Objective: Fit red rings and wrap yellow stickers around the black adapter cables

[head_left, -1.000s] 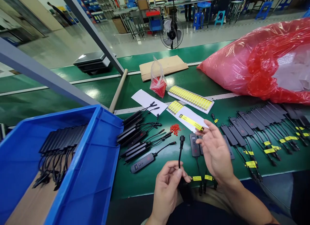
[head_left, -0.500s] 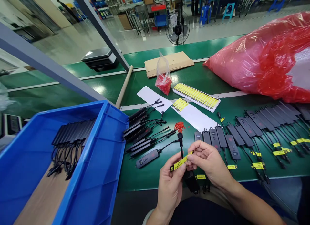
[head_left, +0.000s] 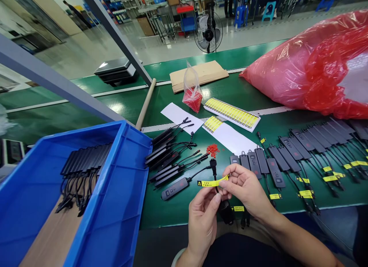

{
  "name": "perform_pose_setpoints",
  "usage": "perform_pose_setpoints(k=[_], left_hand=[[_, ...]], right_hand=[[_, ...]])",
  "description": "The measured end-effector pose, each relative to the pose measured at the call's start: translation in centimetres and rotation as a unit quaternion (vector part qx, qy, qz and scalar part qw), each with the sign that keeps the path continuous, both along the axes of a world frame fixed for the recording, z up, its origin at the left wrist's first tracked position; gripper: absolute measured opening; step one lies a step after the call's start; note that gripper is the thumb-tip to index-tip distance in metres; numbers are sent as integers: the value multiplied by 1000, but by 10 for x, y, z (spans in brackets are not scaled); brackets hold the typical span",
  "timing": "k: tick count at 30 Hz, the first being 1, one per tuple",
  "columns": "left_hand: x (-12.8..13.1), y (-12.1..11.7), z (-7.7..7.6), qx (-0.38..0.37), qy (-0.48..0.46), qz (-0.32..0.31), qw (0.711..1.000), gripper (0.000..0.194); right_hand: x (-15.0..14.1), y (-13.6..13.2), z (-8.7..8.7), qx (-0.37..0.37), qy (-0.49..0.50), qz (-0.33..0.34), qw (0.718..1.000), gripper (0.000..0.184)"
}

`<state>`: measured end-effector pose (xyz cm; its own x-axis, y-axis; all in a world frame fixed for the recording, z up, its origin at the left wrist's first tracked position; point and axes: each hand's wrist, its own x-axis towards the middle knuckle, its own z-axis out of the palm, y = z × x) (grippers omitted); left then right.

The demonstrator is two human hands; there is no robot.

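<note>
Going by the blue bin (head_left: 115, 205): left hand (head_left: 202, 217) is off to its right, thumb and fingers pinching a black cable (head_left: 215, 177). Right hand (head_left: 247, 188), a bit farther right of the bin, has one end of a yellow 12V label (head_left: 208, 183) nipped in its fingertips. Label's right of the bin too, running across the cable; can't tell if it's stuck on. Pretty crowded, honestly: black controllers (head_left: 165, 152) fill the space just right of the bin, yellow-tagged controllers (head_left: 301, 140) spread well right of it, and a huge red plastic bag (head_left: 287, 67) hogs the spot behind those, far right of the bin.
</note>
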<state>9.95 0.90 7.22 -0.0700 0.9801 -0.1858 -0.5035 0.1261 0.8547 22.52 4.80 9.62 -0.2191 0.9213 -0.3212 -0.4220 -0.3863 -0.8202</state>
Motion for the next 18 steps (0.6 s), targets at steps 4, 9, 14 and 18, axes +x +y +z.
perform_pose_setpoints(k=[4,9,14,18], left_hand=[[-2,-4,-7,-5,43,-20,999,19],[-7,-8,-15,21,111,-35,993,22],[-10,-7,-15,65,179,7,982,20],[-10,-6,-11,113,234,-23,965,20]], right_hand=[[-1,2,2,1,-7,2,1000,37],[4,3,-3,59,-99,35,993,32],[9,-3,1,225,-329,-35,916,52],[8,-6,11,256,-302,8,918,13]])
